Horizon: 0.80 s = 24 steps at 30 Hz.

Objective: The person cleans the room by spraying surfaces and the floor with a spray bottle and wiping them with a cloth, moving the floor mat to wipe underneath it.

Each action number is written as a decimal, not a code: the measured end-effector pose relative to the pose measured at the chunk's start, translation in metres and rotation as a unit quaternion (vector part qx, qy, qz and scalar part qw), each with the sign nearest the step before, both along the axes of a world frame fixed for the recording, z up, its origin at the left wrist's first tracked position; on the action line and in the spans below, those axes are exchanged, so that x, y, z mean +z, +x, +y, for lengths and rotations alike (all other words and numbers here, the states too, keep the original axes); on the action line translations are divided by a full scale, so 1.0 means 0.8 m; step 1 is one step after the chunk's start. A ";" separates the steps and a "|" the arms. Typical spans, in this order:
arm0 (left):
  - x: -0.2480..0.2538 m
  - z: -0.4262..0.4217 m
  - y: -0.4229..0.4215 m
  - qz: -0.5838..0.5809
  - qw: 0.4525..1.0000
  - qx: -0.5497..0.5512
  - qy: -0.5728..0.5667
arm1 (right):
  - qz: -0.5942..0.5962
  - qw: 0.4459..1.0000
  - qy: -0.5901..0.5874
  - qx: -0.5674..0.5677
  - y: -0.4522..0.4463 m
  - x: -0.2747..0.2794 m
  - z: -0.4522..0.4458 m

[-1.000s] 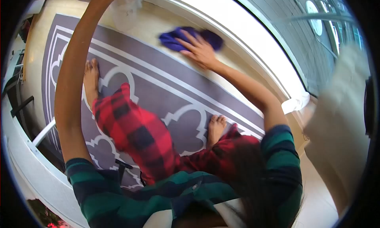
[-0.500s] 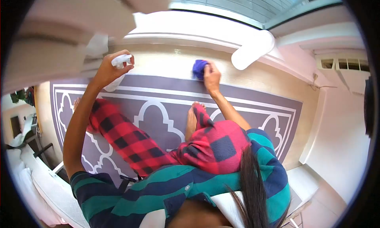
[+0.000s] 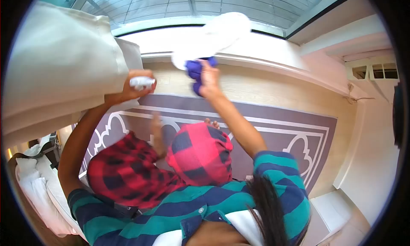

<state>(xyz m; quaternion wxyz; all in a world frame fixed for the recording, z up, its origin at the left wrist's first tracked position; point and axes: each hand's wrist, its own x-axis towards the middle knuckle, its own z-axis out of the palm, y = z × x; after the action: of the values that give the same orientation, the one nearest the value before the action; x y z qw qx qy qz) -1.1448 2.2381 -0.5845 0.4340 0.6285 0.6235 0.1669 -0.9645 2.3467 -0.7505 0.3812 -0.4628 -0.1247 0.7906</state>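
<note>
My left hand (image 3: 131,87) is closed around the white trigger head of a spray bottle (image 3: 142,82), beside the hanging pale curtain; the bottle's body is mostly hidden. In my right hand (image 3: 210,80) is a bunched purple cloth (image 3: 194,71), held over the pale floor strip by the window ledge. A white oblong object (image 3: 218,34) with rounded ends lies just beyond, blurred. Its near end meets the cloth, and I cannot tell whether my right hand also grips it.
A grey mat (image 3: 273,128) with white patterns lies under my bent legs in checked trousers (image 3: 200,154). The pale curtain (image 3: 64,66) hangs at the left. Ahead are a white ledge (image 3: 265,49) and a window (image 3: 239,7). A white wall (image 3: 371,147) stands at the right.
My right hand and the cloth have moved left and toward the window. The white oblong object has shifted left too. My left hand moved slightly right and down; my legs are drawn in.
</note>
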 end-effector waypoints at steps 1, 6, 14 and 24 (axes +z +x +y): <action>0.002 -0.011 -0.002 0.006 0.999 0.011 -0.031 | -0.008 0.999 0.015 -0.034 -0.060 -0.012 -0.014; 0.010 -0.048 0.003 -0.072 0.985 0.107 -0.113 | 0.107 0.970 -0.032 0.217 -0.218 -0.020 -0.037; -0.056 -0.025 0.031 -0.090 0.987 0.127 -0.030 | -0.381 0.777 0.482 0.137 -0.026 0.044 0.055; -0.130 0.146 0.117 0.065 0.977 0.075 0.188 | -0.617 0.471 0.611 0.153 0.236 -0.092 0.223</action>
<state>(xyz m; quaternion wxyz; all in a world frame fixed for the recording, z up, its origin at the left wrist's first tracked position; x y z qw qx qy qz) -1.0509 2.3547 -0.6881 0.2533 0.6600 0.6529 0.2717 -0.7757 2.5248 -0.8239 0.2641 -0.4537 -0.8484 0.0685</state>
